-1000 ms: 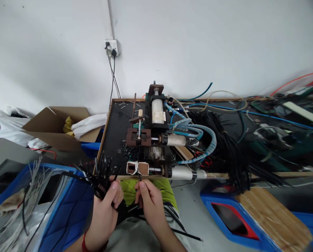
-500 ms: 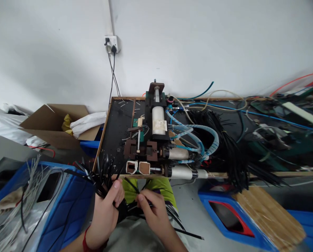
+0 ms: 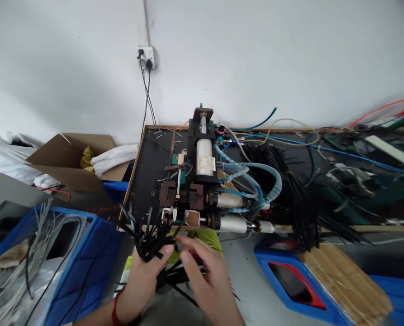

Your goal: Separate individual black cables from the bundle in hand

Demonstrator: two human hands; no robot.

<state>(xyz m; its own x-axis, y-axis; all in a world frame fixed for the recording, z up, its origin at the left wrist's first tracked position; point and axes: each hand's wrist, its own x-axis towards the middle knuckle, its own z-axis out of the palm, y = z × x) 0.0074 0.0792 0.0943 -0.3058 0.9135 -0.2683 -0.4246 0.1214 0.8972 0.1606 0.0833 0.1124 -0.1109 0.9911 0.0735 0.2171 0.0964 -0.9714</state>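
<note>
White wall (image 3: 256,54) filling the far side, a socket (image 3: 145,55) on it with black cords hanging down. Long table (image 3: 147,158) with a black top running left to right below it. Blue crate (image 3: 86,262) sitting at near left with pale wires (image 3: 18,276) lying in it; another blue crate (image 3: 290,276) at near right with a wooden board (image 3: 351,285) lying across it. Cardboard box (image 3: 69,158) sitting left of the table, white bags in it. Big heap of black cable ties (image 3: 300,199) lying on the table right of centre. Small pneumatic machine (image 3: 202,181) standing on the table's near edge, blue hoses (image 3: 256,174) curling off its right side.

Left hand (image 3: 144,276) is gripping a bundle of black ties (image 3: 149,235) in a closed fist, ends fanning up and left, just near of the table edge, in front of the machine. Right hand (image 3: 205,276) is hovering open just right of the bundle, fingers spread and blurred, fingertips close to the ties; contact can't be told. More black ties are sticking out below the left fist.
</note>
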